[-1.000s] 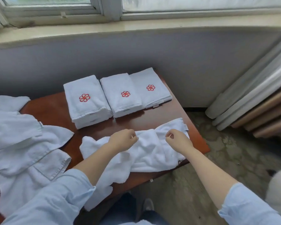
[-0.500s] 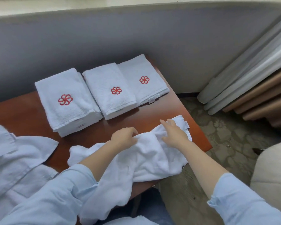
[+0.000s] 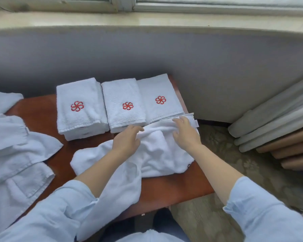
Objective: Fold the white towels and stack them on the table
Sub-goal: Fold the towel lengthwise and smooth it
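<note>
Looking down through the head view, one loose white towel (image 3: pixel 157 154) lies crumpled on the near right part of the tabletop (image 3: pixel 42 110), and its near end spills over the near edge toward the lap. The right hand (image 3: pixel 185 131) presses on it by the far right corner, grip wide, with the fingers spread flat on a folded hem. The left hand (image 3: pixel 128 138) rests on a ridge of cloth just beside it, fingers loosely bent; whether that grip pinches the fabric I cannot tell. Terry like this should be light, soft and floppy, not slippery. It will sag wherever it is unsupported, so I judge the hemmed corners the best places to take hold. Three folded piles (image 3: pixel 124 95) sit side by side along the far edge, each showing one red pinwheel emblem. The left pile looks thickest, its layers too fine to count. Pale blue garments (image 3: pixel 16 154) cover the left edge.
</note>
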Demonstrator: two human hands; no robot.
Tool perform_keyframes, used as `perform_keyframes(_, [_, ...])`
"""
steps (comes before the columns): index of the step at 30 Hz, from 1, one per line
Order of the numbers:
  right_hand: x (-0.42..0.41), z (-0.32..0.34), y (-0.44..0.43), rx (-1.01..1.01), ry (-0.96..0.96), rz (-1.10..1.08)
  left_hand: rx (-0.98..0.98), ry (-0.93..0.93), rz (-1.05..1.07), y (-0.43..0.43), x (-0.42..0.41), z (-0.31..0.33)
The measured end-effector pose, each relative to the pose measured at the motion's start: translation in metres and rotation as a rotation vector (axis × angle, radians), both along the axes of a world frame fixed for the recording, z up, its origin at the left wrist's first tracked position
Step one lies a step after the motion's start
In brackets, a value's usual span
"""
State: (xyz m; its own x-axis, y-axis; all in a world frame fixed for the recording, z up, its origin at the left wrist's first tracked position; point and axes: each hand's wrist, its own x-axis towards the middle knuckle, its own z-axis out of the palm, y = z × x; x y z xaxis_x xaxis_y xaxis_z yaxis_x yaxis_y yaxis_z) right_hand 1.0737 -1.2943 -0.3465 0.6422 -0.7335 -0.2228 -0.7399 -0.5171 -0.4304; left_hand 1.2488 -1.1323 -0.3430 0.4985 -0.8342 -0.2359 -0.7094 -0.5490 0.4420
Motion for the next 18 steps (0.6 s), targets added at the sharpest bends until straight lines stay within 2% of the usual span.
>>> perform_keyframes(4, [0.001, -0.009, 0.009, 0.223, 0.051, 0.241, 0.264, -0.087, 0.053, 0.012, -0.019, -0.006])
perform_keyframes(7, [0.005, -0.023, 0.023, 0.387, 0.029, 0.255, 0.342, -0.054, 0.151, 0.029, -0.034, -0.016])
perform_keyframes(11, [0.011, -0.029, 0.026, 0.525, -0.109, 0.159, 0.078, 0.149, 0.255, 0.040, -0.050, -0.020])
perform_keyframes(14, [0.012, -0.025, 0.022, 0.407, -0.061, 0.323, -0.059, 0.205, 0.233, 0.041, -0.058, -0.011])
perform_keyframes(18, [0.009, -0.009, 0.014, 0.178, 0.113, 0.595, -0.171, 0.285, 0.284, 0.047, -0.064, -0.002])
